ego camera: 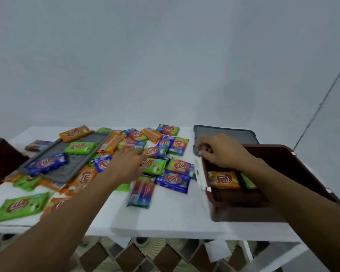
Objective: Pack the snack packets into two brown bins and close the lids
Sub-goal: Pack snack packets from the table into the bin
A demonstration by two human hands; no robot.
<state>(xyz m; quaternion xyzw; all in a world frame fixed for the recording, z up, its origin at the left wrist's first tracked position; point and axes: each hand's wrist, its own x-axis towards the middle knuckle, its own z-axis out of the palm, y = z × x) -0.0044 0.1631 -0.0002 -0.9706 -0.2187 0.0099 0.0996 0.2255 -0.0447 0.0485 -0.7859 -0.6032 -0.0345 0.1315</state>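
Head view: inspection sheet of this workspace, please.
Surface: white table, bare at front centre.
Job's things: snack packets scattered left and middle; right brown bin open, holding an orange packet and a green packet; left brown bin cut off by the frame; grey lid among the packets, some on it; second grey lid behind the right bin.
Clutter: white sheet under the table.
Hands: left hand stretched over the packets, blurred; right hand curled at the right bin's far corner, grip unclear.
Cables: thin dark line on the right wall, cable or not unclear.
Surroundings: pale wall, patterned floor.
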